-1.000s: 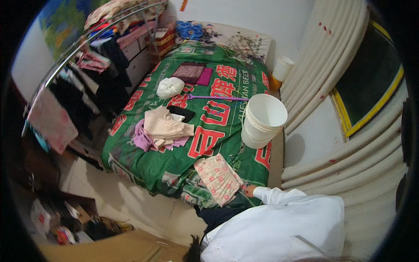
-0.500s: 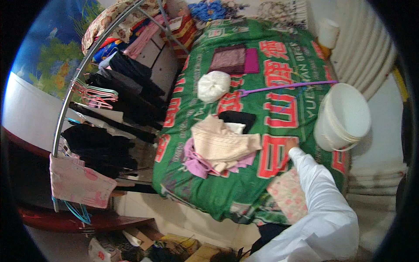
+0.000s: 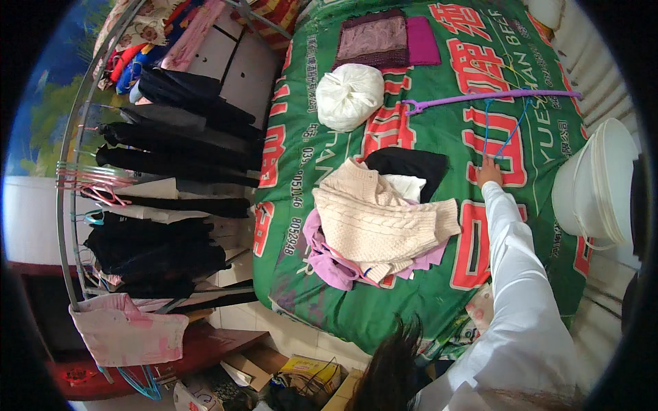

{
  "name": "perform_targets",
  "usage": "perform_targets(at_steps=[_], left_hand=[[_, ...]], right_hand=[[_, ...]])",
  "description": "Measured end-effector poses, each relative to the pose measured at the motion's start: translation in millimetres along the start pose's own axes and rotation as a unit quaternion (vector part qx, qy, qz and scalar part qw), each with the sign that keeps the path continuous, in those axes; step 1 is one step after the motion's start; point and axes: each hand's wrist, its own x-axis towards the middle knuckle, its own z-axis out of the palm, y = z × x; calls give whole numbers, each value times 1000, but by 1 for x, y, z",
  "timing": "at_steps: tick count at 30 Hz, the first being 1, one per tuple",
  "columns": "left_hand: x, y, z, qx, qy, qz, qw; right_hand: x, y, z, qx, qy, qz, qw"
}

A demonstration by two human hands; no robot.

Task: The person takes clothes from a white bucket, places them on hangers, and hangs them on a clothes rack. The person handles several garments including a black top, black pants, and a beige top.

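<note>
My right hand (image 3: 489, 171), in a white sleeve, reaches over the green bed cover (image 3: 404, 315) with its fingers closed at the near end of a thin blue clothes hanger (image 3: 506, 130). Beyond the hanger lies a long purple rod (image 3: 493, 98) with a forked end. Left of my arm, a cream knitted sweater (image 3: 373, 216) rests on a heap with a lilac garment (image 3: 329, 264), a white piece (image 3: 408, 187) and a black garment (image 3: 411, 168). My left hand is out of view.
A knotted white bag (image 3: 349, 96) and folded purple cloths (image 3: 372, 40) lie farther up the bed. At right stands a white bucket (image 3: 589, 188). Dark clothes (image 3: 151, 240) hang on a metal rack (image 3: 66, 226) at left. Boxes and bags (image 3: 308, 373) fill the floor below.
My right hand has moved forward across the bed to the blue hanger. The view has shifted closer, so the bed and the heap of clothes appear larger.
</note>
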Motion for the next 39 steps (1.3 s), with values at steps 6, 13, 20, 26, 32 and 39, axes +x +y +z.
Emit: perform_targets(at_steps=[6, 13, 20, 26, 32, 39], left_hand=[[0, 21, -14, 54, -23, 22, 998], [-10, -13, -25, 60, -36, 79, 994], [8, 46, -62, 94, 3, 358, 929], [-182, 240, -116, 73, 314, 733, 599], [-156, 251, -193, 165, -233, 588, 756], [-140, 263, -257, -199, -481, 404, 752]], right_hand=[[-91, 68, 32, -13, -125, 79, 989], [-319, 86, -92, 28, 171, -129, 976], [-412, -15, -293, 349, 201, -311, 861], [-446, -104, -466, 327, -11, -518, 790], [-501, -221, -490, 286, -86, -626, 720], [-507, -360, -421, 237, 261, -519, 779]])
